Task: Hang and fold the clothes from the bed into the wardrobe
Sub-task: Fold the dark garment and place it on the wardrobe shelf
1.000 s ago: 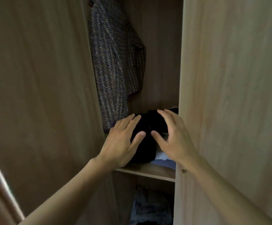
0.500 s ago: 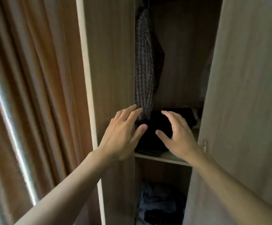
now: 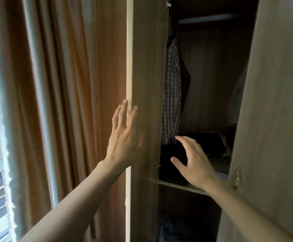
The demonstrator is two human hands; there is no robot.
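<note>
While both hands are raised before the wardrobe, we record our left hand (image 3: pixel 124 135) flat against the left door (image 3: pixel 147 102), fingers spread and gripping nothing. Our right hand (image 3: pixel 192 163) hovers at the shelf (image 3: pixel 191 186), fingers loosely splayed, empty, just in front of the folded black garment (image 3: pixel 170 165) lying on that shelf. Above it hangs a tweed-patterned jacket (image 3: pixel 172 102). More dark folded clothing (image 3: pixel 210 140) sits further right on the shelf. Orange curtains (image 3: pixel 68 102) hang left of the wardrobe.

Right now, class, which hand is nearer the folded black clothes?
Right. The right hand hovers open just before the black clothes on the shelf; the left hand is off by the door edge.
</note>
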